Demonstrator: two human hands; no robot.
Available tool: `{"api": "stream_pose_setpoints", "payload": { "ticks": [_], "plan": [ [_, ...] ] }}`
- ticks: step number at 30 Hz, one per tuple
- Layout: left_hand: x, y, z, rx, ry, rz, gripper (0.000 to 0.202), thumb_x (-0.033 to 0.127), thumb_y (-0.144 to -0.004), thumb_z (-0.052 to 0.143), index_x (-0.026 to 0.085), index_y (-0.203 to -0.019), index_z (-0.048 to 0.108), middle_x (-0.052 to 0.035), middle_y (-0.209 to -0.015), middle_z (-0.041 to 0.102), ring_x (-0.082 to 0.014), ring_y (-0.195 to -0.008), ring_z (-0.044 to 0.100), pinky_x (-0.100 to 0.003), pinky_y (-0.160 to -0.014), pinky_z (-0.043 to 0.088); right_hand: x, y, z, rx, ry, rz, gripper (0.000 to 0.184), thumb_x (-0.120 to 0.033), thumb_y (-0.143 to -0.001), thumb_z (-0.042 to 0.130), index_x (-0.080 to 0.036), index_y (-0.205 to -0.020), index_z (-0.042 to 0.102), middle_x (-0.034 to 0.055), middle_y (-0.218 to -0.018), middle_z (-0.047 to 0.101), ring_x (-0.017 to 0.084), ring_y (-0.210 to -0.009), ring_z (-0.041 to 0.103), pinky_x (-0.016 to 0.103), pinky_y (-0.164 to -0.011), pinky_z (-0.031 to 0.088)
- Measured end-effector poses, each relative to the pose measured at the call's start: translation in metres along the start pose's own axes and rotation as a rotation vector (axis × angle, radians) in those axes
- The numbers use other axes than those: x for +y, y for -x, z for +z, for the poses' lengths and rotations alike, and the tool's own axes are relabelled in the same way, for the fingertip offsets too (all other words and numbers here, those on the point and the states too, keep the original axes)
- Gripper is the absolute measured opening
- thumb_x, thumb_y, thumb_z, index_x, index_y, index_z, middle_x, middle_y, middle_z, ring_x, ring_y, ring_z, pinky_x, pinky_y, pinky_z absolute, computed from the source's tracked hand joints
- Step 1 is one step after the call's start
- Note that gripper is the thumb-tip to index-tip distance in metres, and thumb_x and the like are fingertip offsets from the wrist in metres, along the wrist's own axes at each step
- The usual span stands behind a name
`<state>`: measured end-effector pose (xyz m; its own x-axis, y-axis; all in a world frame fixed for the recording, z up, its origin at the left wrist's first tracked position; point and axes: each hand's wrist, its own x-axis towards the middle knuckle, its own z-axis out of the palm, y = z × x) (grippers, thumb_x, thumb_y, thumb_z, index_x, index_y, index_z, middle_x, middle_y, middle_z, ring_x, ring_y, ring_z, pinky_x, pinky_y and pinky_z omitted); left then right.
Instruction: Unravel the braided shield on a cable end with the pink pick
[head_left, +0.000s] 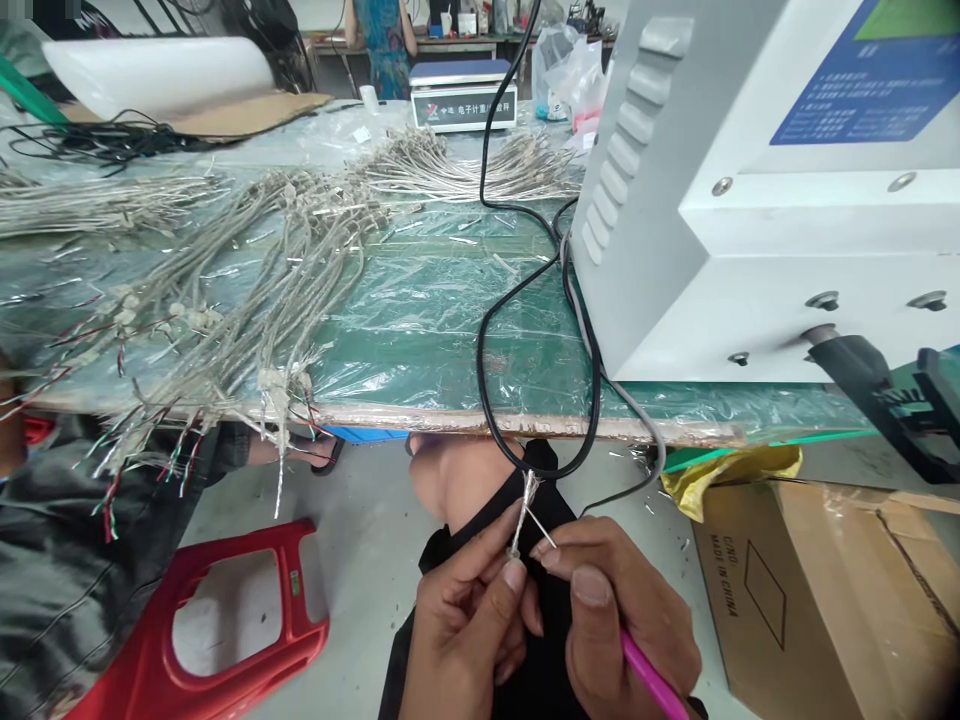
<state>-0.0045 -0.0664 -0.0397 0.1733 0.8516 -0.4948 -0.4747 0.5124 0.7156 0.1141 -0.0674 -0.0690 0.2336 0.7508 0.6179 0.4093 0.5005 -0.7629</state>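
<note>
My left hand (476,615) pinches a thin cable (523,510) between thumb and fingertips; its silvery braided end points up toward the table edge. My right hand (634,600) is closed around a pick with a pink handle (649,672). The thin metal shaft of the pick comes out past my right fingertips, and its point lies at the braided strands or just beside them; I cannot tell which. Both hands are over my lap, below the table edge. Most of the cable is hidden inside my left hand.
Clear-sheathed cables (277,270) with coloured wire ends lie on the plastic-covered green table (420,330). A black cord (482,370) loops over the edge near my hands. A white machine (652,230), a carton (832,590), a red stool (300,640) and a seated person's leg (52,560) are close by.
</note>
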Motion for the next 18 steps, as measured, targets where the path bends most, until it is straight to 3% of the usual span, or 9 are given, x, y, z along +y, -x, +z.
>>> {"api": "stream_pose_setpoints", "payload": {
  "ticks": [5, 13, 18],
  "plan": [
    [-0.002, 0.001, -0.002, -0.031, -0.035, 0.009, 0.034, 0.037, -0.085, 0.073, 0.034, -0.119, 0.073, 0.0024, -0.057, 0.056, -0.0021, -0.043, 0.024, -0.017, -0.041, 0.019, 0.001, -0.01, -0.002, -0.014, 0.048, 0.051, 0.018, -0.008, -0.093, 0.05, -0.017, -0.092, 0.065, 0.0037, -0.083, 0.069, 0.014, -0.076, 0.065, 0.027, -0.062, 0.053],
    [-0.005, 0.0, -0.009, -0.057, -0.045, 0.056, 0.032, 0.035, -0.087, 0.069, 0.029, -0.118, 0.074, 0.004, -0.054, 0.049, -0.0049, -0.046, 0.025, -0.02, -0.043, 0.019, 0.001, -0.015, 0.001, 0.09, 0.039, 0.148, 0.022, -0.012, -0.096, 0.049, -0.018, -0.087, 0.068, 0.0031, -0.081, 0.067, 0.013, -0.07, 0.063, 0.027, -0.057, 0.052],
    [-0.009, 0.001, -0.012, -0.039, 0.025, 0.078, 0.032, 0.036, -0.087, 0.068, 0.026, -0.117, 0.074, 0.0043, -0.053, 0.047, -0.0057, -0.046, 0.026, -0.022, -0.043, 0.017, 0.0, -0.012, -0.003, 0.152, 0.007, 0.093, 0.019, -0.013, -0.095, 0.051, -0.017, -0.086, 0.067, 0.004, -0.081, 0.067, 0.015, -0.071, 0.064, 0.029, -0.056, 0.051]
  ]
}}
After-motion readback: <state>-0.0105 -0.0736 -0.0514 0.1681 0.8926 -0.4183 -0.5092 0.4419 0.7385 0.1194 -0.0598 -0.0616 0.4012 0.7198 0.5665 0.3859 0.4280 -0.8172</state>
